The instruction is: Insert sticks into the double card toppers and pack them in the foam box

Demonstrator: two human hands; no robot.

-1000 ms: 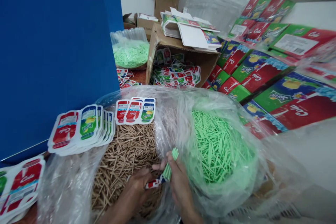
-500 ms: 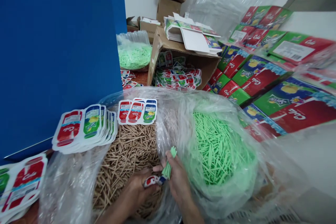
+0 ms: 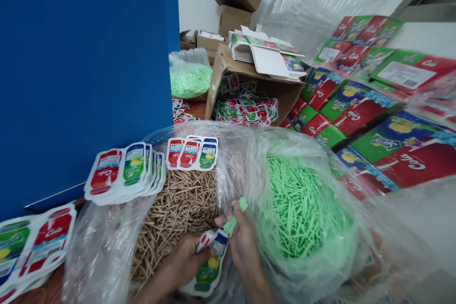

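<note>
My left hand [image 3: 185,261] grips a printed packet [image 3: 208,266] with red, blue and green panels, low in the middle of the view. My right hand [image 3: 244,242] pinches a small bundle of green sticks [image 3: 235,218] whose lower ends meet the packet's top. Both hands hover over a clear bag of brown sticks [image 3: 178,213]. Just to the right lies a clear bag of green sticks [image 3: 302,209].
Stacks of flat printed packets [image 3: 124,175] lie on the brown-stick bag and at left [image 3: 32,242]. A blue panel [image 3: 81,71] stands at left. Behind are a cardboard box of packets [image 3: 249,99], another green-stick bag [image 3: 190,78], and printed cartons [image 3: 374,109] at right.
The packet in my left hand has come up and unfolded, now showing its green panel. The camera view has shifted slightly, so the scene sits further right.
</note>
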